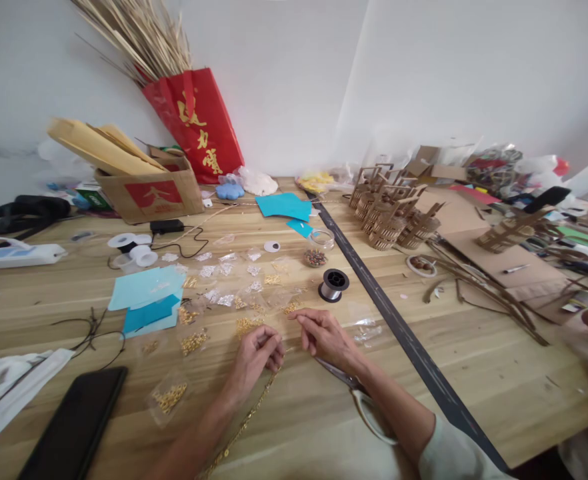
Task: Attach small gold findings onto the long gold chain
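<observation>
My left hand [261,353] is closed, thumb against fingers, on a gold beaded strand [248,419] that trails down toward the front edge of the table. To its right, my right hand [327,337] reaches forward with thumb and index finger pinched together, their tips beside a small heap of gold beads [291,307]; whatever is between them is too small to make out. Under my right forearm lies a pair of scissors [371,419] with pale handles. A black spool of clear line [333,285] stands beyond my right hand. Several small bags of gold beads [194,342] lie left of my hands.
A black phone [74,427] lies at front left, near blue cards [149,300]. A dark strip [389,303] runs across the table. Small woven baskets [389,213] stand behind it. A red bag [209,127] leans on the wall. Part of another person shows at far right.
</observation>
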A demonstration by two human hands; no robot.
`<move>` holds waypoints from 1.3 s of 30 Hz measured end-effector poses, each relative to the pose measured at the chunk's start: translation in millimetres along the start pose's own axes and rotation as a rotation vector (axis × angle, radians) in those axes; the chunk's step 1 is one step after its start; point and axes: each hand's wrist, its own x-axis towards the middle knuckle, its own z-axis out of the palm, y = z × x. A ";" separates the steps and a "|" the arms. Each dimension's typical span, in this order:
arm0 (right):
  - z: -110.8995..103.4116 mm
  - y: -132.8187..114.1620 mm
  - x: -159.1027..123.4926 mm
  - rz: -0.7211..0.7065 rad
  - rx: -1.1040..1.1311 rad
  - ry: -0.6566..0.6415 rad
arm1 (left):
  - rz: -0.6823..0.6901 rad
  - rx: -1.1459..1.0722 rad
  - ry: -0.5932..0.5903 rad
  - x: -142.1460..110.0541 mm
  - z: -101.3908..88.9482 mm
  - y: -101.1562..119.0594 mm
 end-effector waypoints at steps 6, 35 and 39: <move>2.4 -3.2 -2.7 0.008 -0.057 -0.038 | 0.008 0.006 0.000 1.6 0.2 -2.5; -38.8 6.5 8.9 0.135 -0.304 -0.016 | 0.049 -0.060 0.096 -1.1 3.2 -2.2; -41.3 5.0 7.8 0.164 -0.321 0.002 | 0.085 -0.031 0.128 -1.2 2.9 -4.1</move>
